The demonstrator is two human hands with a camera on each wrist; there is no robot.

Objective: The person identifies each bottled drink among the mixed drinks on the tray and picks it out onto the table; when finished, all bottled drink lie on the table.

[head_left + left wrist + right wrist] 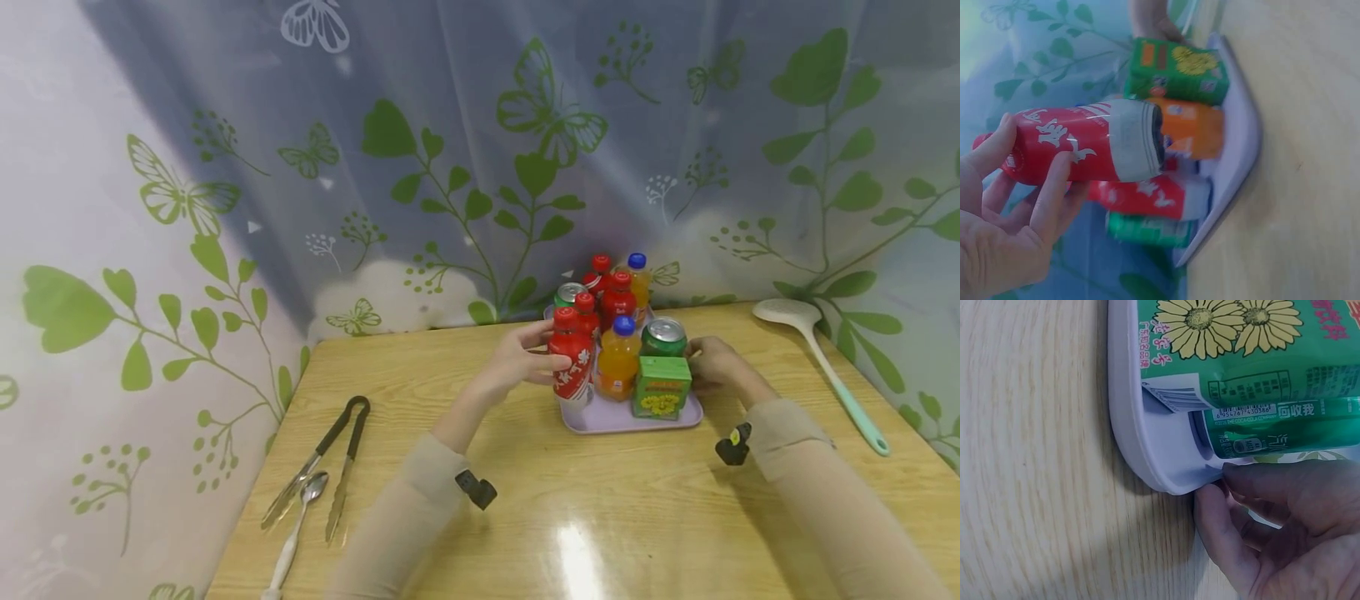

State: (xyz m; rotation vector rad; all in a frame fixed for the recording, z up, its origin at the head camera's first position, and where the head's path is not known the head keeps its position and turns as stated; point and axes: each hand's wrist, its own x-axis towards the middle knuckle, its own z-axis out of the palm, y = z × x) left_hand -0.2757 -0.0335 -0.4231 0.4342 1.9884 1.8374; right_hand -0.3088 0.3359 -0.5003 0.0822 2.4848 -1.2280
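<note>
My left hand (519, 360) grips a red bottle (572, 362) with a white lower part, its fingers and thumb around the upper part. In the left wrist view this bottle (1079, 144) stands out in front of the other drinks. It is over the left front of a lilac tray (630, 427). At the tray's right side, my right hand (718, 367) pinches the rim between thumb and fingers, as the right wrist view shows. Beside that hand are a green can (664, 336) and a green drink carton (662, 388). An orange drink bottle (618, 360) stands left of the carton.
Several more drinks stand at the tray's back, among them a red bottle (618, 298) and another can (570, 293). Tongs (337, 454) and a spoon (297, 525) lie at left. A skimmer (825, 358) lies at right. A patterned curtain (465, 183) hangs behind the table.
</note>
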